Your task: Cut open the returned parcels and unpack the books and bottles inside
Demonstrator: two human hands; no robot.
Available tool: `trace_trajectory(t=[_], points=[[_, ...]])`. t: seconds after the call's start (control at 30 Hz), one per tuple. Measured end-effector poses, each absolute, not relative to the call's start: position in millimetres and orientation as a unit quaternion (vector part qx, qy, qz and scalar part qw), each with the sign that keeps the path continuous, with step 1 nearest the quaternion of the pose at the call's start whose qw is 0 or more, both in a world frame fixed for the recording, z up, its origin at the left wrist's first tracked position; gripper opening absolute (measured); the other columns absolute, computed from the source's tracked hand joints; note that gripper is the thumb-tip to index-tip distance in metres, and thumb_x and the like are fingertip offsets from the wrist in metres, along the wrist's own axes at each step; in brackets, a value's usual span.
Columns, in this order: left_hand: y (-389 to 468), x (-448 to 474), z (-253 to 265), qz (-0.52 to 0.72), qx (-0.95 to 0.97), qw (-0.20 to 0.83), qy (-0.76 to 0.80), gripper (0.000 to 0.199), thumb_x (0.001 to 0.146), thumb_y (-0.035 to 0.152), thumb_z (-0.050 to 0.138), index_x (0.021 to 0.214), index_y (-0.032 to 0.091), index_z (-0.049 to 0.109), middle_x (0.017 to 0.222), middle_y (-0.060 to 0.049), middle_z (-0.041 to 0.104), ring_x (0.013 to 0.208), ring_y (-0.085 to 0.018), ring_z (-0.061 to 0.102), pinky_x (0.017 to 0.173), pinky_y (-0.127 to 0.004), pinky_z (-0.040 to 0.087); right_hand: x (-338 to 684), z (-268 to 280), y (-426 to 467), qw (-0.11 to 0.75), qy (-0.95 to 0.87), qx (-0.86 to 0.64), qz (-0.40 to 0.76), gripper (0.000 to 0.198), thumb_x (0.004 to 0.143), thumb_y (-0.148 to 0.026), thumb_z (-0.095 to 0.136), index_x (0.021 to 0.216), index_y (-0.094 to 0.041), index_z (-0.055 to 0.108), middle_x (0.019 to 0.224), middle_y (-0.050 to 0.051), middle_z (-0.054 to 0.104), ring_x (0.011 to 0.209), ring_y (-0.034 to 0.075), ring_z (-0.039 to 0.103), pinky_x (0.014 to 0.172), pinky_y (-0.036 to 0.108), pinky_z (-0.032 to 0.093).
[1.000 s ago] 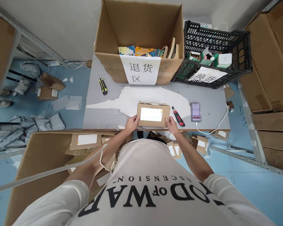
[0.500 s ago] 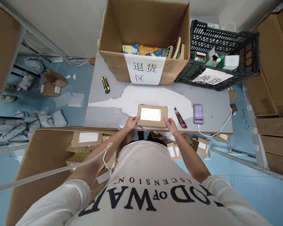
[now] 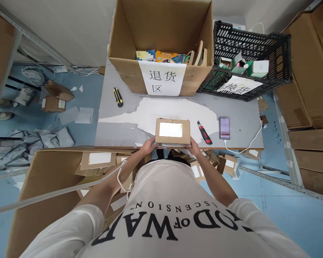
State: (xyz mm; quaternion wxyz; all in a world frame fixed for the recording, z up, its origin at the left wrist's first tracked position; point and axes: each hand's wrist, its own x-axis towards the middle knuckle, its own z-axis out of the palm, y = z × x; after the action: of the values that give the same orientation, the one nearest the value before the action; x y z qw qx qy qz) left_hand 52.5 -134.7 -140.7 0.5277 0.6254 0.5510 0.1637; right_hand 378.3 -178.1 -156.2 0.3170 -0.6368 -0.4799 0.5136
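A small brown cardboard box [image 3: 172, 140] with a white label on top is at the front edge of the table. At its near left corner, my left hand [image 3: 150, 145] grips it, fingers partly hidden below the box. My right hand [image 3: 193, 147] holds the near right corner in the same way. Just right of the box lies a red and black utility knife [image 3: 205, 133], its tip pointing away from me. Farther right, a phone [image 3: 224, 128] rests face up with a white cable plugged into it.
Behind the work area stands a large open carton [image 3: 121, 70] holding books, with a paper sign on its front. Beside it, a black plastic crate [image 3: 278, 84] contains small green boxes. A yellow utility knife [image 3: 118, 97] lies at the left. A big carton of parcels [image 3: 40, 200] stands on my left.
Both hands have slid lower and nearer to me along the box's near corners. More of the box's near side shows now. The whole view has shifted slightly.
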Motion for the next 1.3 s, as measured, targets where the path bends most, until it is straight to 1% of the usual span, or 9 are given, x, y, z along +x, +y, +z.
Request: trace_trajectory(t=[0.23,0.3,0.4,0.57,0.73,0.9,1.07,1.2,1.3], points=[[-138.8,62.9,-133.1,0.182,0.642,0.487,0.564,0.042,0.084,0.044,0.051,0.111,0.016,0.067,0.108,-0.008,0.071,0.098,-0.026,0.065,0.087,-0.034,0.048,366.4,-140.1,-175.8,0.297,-0.473,-0.645,0.522,0.05,0.078,-0.036,0.058,0.125,-0.023,0.049,0.121,0.01,0.063,0.112,0.025,0.059,0.102,0.046,0.043],[-139.7,63.7,-121.3,0.187,0.65,0.454,0.581,0.04,0.086,0.047,0.047,0.098,0.015,0.069,0.089,-0.007,0.072,0.082,-0.022,0.064,0.075,-0.029,0.048,369.1,-126.8,-172.0,0.307,-0.483,-0.625,0.53,0.047,0.08,-0.041,0.056,0.122,-0.023,0.048,0.123,0.01,0.062,0.113,0.024,0.058,0.102,0.044,0.042],[-137.8,68.3,-97.7,0.189,0.654,0.402,0.612,0.046,0.089,0.051,0.042,0.077,0.014,0.067,0.062,-0.002,0.059,0.06,-0.014,0.051,0.06,-0.024,0.039,371.7,-98.7,-161.1,0.323,-0.488,-0.638,0.501,0.044,0.083,-0.051,0.05,0.116,-0.022,0.048,0.118,0.011,0.063,0.108,0.024,0.059,0.096,0.041,0.044],[-122.5,80.8,-65.0,0.204,0.622,0.34,0.675,0.059,0.087,0.06,0.041,0.059,0.013,0.062,0.049,0.001,0.043,0.056,-0.011,0.038,0.055,-0.024,0.027,370.9,-63.4,-140.4,0.245,-0.516,-0.714,0.406,0.046,0.086,-0.065,0.037,0.09,-0.021,0.051,0.09,0.008,0.067,0.085,0.023,0.06,0.078,0.035,0.044],[-108.7,85.5,-64.5,0.17,0.611,0.336,0.696,0.061,0.084,0.062,0.042,0.05,0.014,0.06,0.044,-0.001,0.041,0.054,-0.013,0.035,0.054,-0.027,0.024,369.1,-73.2,-136.1,0.186,-0.511,-0.736,0.404,0.048,0.085,-0.068,0.033,0.081,-0.022,0.049,0.087,0.008,0.066,0.082,0.023,0.059,0.074,0.034,0.042],[-107.8,83.5,-74.1,0.166,0.616,0.34,0.691,0.06,0.083,0.063,0.044,0.056,0.014,0.066,0.047,-0.001,0.046,0.053,-0.012,0.036,0.055,-0.027,0.026,366.0,-88.9,-141.4,0.21,-0.477,-0.738,0.429,0.049,0.082,-0.069,0.037,0.083,-0.022,0.05,0.093,0.009,0.067,0.087,0.023,0.06,0.078,0.034,0.043],[-107.8,76.4,-88.9,0.179,0.589,0.382,0.69,0.061,0.081,0.065,0.046,0.062,0.012,0.07,0.051,-0.003,0.054,0.059,-0.015,0.051,0.057,-0.026,0.035,368.4,-94.2,-143.7,0.237,-0.448,-0.733,0.453,0.05,0.08,-0.069,0.043,0.088,-0.021,0.054,0.099,0.009,0.068,0.093,0.023,0.061,0.085,0.037,0.046],[-113.1,61.8,-114.9,0.254,0.531,0.489,0.644,0.055,0.085,0.053,0.04,0.094,0.01,0.074,0.084,-0.009,0.073,0.082,-0.022,0.066,0.073,-0.029,0.049,380.2,-110.0,-149.8,0.298,-0.397,-0.691,0.525,0.045,0.088,-0.058,0.036,0.103,-0.023,0.059,0.115,0.01,0.065,0.105,0.023,0.061,0.09,0.039,0.049],[-120.1,49.9,-129.1,0.243,0.563,0.511,0.603,0.054,0.076,0.039,0.053,0.12,0.012,0.065,0.109,-0.01,0.072,0.1,-0.025,0.065,0.088,-0.034,0.05,390.4,-129.4,-158.4,0.311,-0.416,-0.687,0.508,0.041,0.084,-0.042,0.045,0.118,-0.022,0.058,0.126,0.012,0.06,0.111,0.025,0.06,0.096,0.044,0.048]])
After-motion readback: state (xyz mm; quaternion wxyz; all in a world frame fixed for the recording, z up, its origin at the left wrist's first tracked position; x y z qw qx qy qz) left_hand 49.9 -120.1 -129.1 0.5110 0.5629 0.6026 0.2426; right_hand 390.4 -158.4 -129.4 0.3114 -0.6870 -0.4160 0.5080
